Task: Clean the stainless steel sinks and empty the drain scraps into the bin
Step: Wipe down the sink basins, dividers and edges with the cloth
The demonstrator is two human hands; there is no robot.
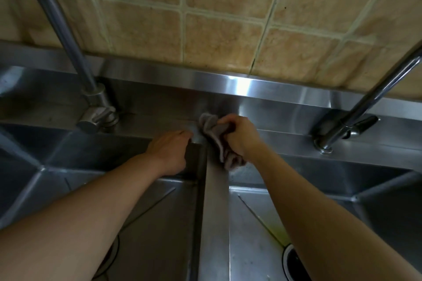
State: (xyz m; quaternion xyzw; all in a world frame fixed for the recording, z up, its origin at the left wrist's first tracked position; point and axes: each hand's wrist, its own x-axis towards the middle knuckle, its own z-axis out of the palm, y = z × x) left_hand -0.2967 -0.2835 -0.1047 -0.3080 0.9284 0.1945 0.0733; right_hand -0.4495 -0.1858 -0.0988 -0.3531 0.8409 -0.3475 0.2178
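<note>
head: taps (96,112) flanking cloth (214,134), divider (215,212)

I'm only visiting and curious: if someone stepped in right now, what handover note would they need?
Right hand grips a grey cloth on the ledge where the divider between the sinks meets the back.
Left hand rests, holding nothing, on the back corner of the left sink.
Done: cannot tell.
Left: the right sink shows greenish grime near its drain; no bin in view, scraps apparently not yet emptied.
</note>
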